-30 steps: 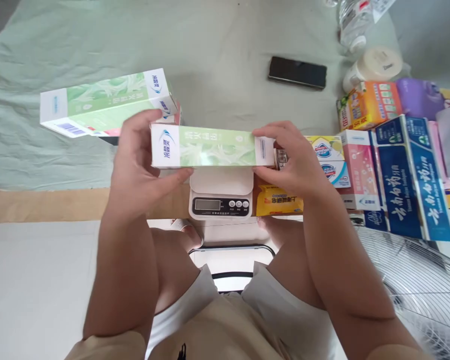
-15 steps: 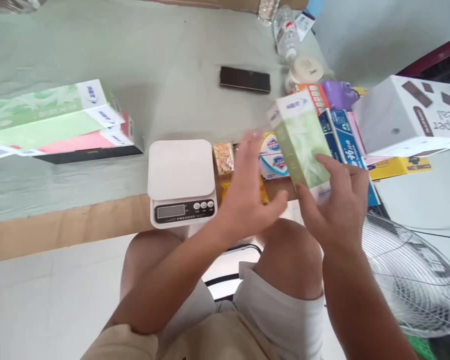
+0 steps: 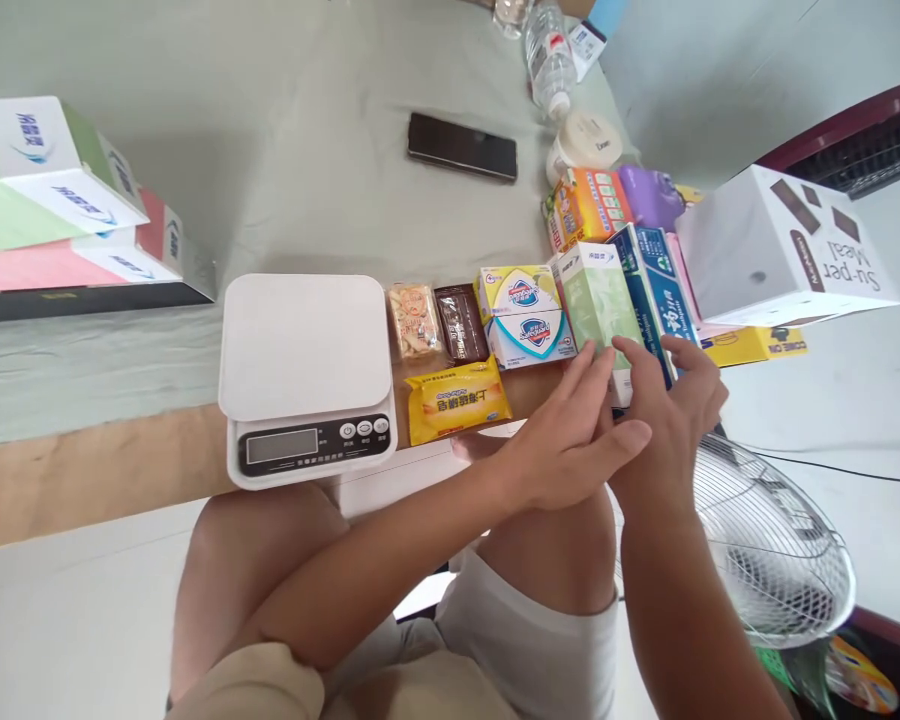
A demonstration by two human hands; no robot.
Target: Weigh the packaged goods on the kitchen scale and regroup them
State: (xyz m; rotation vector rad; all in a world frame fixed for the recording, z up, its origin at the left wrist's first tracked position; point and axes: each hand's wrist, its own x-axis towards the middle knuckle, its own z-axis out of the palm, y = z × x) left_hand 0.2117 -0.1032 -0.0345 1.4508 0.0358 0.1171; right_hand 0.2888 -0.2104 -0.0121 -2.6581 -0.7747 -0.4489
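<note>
A narrow green-and-white carton point(image 3: 598, 300) lies on the table between the soap boxes and the blue toothpaste boxes point(image 3: 664, 290). My right hand point(image 3: 660, 420) rests over its near end, fingers spread and bent. One fingertip touches the green carton, and other fingers lie against the toothpaste boxes. My right thumb is hidden behind my left hand point(image 3: 570, 440), which reaches across with straight fingers to the carton's near left corner. Left of the carton are two Safeguard soap boxes point(image 3: 529, 318), a yellow soap packet point(image 3: 459, 398), a dark brown packet point(image 3: 461, 325) and a clear-wrapped snack point(image 3: 416, 325).
A white kitchen scale point(image 3: 307, 350) stands at the table's front edge. Stacked green and pink cartons point(image 3: 67, 215) lie left. Behind are a black phone point(image 3: 463, 146), a plastic bottle point(image 3: 549, 65) and a white tub point(image 3: 586, 145). A white box point(image 3: 780, 245) and a fan point(image 3: 772, 550) are right.
My right hand has lowered the green carton into the row beside the toothpaste boxes. My left hand has moved right to the carton's near end. The view has shifted right.
</note>
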